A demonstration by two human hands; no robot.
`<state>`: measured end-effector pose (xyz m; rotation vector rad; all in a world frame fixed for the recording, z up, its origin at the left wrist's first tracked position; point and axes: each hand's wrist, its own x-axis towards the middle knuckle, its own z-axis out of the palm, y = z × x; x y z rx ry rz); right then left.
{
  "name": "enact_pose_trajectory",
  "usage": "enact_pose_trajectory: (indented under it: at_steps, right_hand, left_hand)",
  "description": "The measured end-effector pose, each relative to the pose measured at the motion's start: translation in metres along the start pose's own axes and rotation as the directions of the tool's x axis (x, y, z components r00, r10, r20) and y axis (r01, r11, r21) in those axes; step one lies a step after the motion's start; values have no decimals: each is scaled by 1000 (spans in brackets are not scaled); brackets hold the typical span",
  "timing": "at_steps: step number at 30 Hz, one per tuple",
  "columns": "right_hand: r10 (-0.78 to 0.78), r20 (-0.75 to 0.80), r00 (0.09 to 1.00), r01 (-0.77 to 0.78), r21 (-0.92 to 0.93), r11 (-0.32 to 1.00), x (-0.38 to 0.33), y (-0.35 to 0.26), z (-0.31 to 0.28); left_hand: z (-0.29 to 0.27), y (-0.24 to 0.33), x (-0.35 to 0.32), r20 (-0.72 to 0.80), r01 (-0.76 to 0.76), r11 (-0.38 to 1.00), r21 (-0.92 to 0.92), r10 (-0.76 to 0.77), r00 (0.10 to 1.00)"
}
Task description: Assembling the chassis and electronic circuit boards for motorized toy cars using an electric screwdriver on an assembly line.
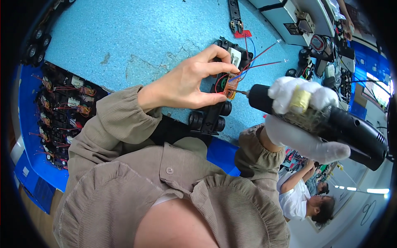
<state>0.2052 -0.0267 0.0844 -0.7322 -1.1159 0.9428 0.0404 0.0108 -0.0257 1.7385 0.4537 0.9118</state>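
Bare left hand (pixel 188 84) pinches a small orange circuit board (pixel 230 85) with red and blue wires; white-gloved right hand (pixel 304 124) presses a black electric screwdriver (pixel 331 124) against it, over a black plastic toy-car chassis (pixel 215 111).

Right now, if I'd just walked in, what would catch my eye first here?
Probably the black electric screwdriver at centre right, gripped by the gloved right hand, its tip touching a small orange circuit board. The bare left hand pinches that board over a black toy-car chassis on the blue table. At far left, a blue tray holds more wired chassis.
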Motion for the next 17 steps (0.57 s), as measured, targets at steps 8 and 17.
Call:
enact_pose_trajectory:
  at_steps: [8, 17]
  right_hand:
    - [-59, -6, 998, 59, 93, 994, -12, -21, -12]
    - [-81, -124, 989, 91, 78, 993, -31, -33, -29]
  left_hand:
    - [1, 4, -3, 23, 32, 999, 18, -32, 999]
    - [18, 14, -8, -82, 147, 982, 119, -138, 987]
